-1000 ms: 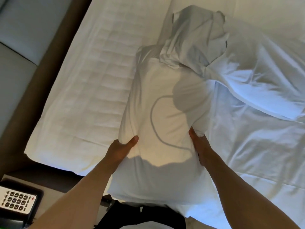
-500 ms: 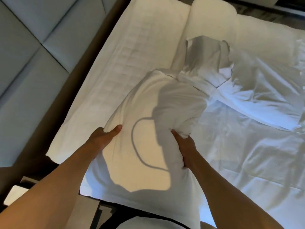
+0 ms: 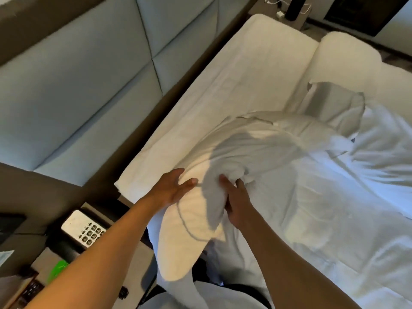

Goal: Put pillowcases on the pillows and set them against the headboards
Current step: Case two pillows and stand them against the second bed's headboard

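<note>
A white pillow [image 3: 240, 157] in its pillowcase lies lengthwise over the near corner of the bed, its near end hanging past the mattress edge. My left hand [image 3: 171, 189] lies flat on the pillow's left side, fingers spread. My right hand [image 3: 236, 201] grips a bunched fold of the pillowcase near the pillow's middle. A loose white pillowcase [image 3: 338, 117] lies crumpled beyond the pillow. A second white pillow [image 3: 343, 54] rests at the far end of the bed. The padded grey headboard [image 3: 84, 72] runs along the left.
The white mattress [image 3: 214, 85] is bare beside the headboard; a rumpled white duvet [image 3: 356, 208] covers the right. A nightstand [image 3: 44, 259] at lower left holds a telephone [image 3: 85, 229] and a green item. A far table holds a dark bottle [image 3: 294, 7] and cables.
The pillow has swung left toward the headboard. My hands have drawn closer together on it, and my right hand has gathered a fold of the case. The view has lifted, showing more headboard.
</note>
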